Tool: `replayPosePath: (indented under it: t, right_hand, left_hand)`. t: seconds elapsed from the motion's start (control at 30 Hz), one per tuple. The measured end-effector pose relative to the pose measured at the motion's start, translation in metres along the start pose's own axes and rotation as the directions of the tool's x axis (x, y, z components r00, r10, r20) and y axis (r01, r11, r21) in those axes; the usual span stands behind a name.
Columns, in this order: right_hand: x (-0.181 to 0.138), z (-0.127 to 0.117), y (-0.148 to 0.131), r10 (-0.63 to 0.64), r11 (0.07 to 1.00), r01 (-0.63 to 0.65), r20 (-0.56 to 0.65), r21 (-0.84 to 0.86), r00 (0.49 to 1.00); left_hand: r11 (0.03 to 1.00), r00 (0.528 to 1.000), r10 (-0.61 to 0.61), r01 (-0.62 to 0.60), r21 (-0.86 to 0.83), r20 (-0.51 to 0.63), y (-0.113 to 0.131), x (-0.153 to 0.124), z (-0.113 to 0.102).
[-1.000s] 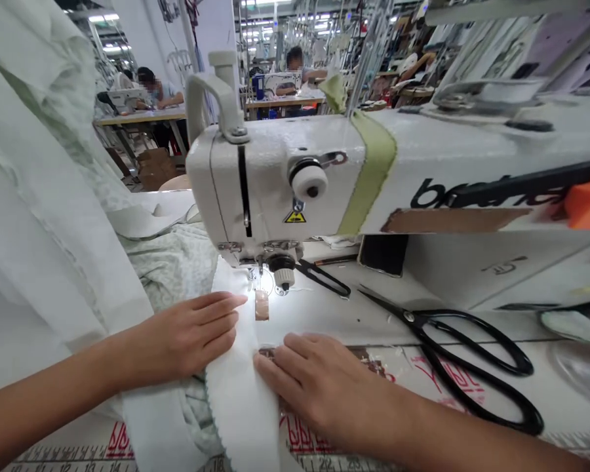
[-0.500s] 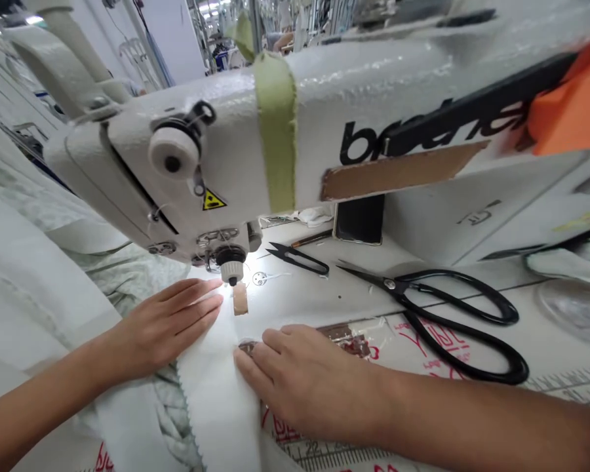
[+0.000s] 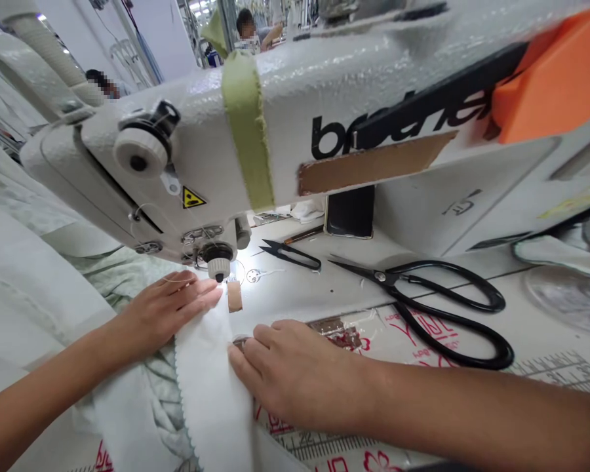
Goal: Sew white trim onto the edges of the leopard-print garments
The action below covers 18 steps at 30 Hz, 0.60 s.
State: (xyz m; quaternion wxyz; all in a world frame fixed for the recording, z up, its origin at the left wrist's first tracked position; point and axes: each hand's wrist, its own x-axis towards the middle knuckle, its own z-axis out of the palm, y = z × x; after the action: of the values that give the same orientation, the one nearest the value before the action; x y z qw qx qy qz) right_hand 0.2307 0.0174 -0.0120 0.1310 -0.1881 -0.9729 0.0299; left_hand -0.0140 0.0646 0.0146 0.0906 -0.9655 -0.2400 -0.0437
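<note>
My left hand lies flat, fingers stretched out, on a white fabric strip left of the needle area. Its fingertips reach close to the presser area of a white sewing machine. Curled at the strip's right edge is my right hand, its thumb and fingers closed on the fabric; the fingertips are partly hidden. The strip has a finely notched left edge and runs down toward me. A small brown guide piece sits just right of the needle area.
Black-handled scissors and thread snips lie right of the needle. Behind them stands a dark phone-like slab. Pale green patterned cloth bunches at left. A ruler strip runs along the table. People are in the background.
The view has shifted, so the machine and scissors sit further left in the picture. Both hands stay at the strip; the left fingers now lie slightly closer under the machine head.
</note>
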Motion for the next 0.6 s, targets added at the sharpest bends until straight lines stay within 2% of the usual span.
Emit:
replayPosePath:
  t: [0.2, 0.3, 0.43, 0.6]
  right_hand:
    - [0.0003, 0.0015, 0.0004, 0.005, 1.000, -0.005, -0.008, -0.007, 1.000]
    - [0.0004, 0.0013, 0.0000, 0.008, 1.000, -0.008, -0.012, -0.013, 1.000]
    - [-0.0005, 0.0021, -0.0012, -0.001, 1.000, 0.001, -0.026, -0.019, 1.000]
    - [0.0017, 0.0039, 0.0008, -0.013, 1.000, 0.013, -0.078, 0.007, 0.997]
  left_hand:
    - [0.985, 0.999, -0.032, 0.028, 0.170, 0.025, -0.0081, 0.0050, 0.0006]
    - [0.972, 1.000, -0.027, 0.027, 0.232, -0.003, -0.0096, 0.0061, 0.0038]
    - [0.965, 0.998, 0.000, 0.015, 0.260, -0.058, -0.0101, 0.0058, 0.0053]
    - [0.971, 0.999, -0.013, 0.023, 0.238, -0.045, -0.0066, 0.0039, 0.0060]
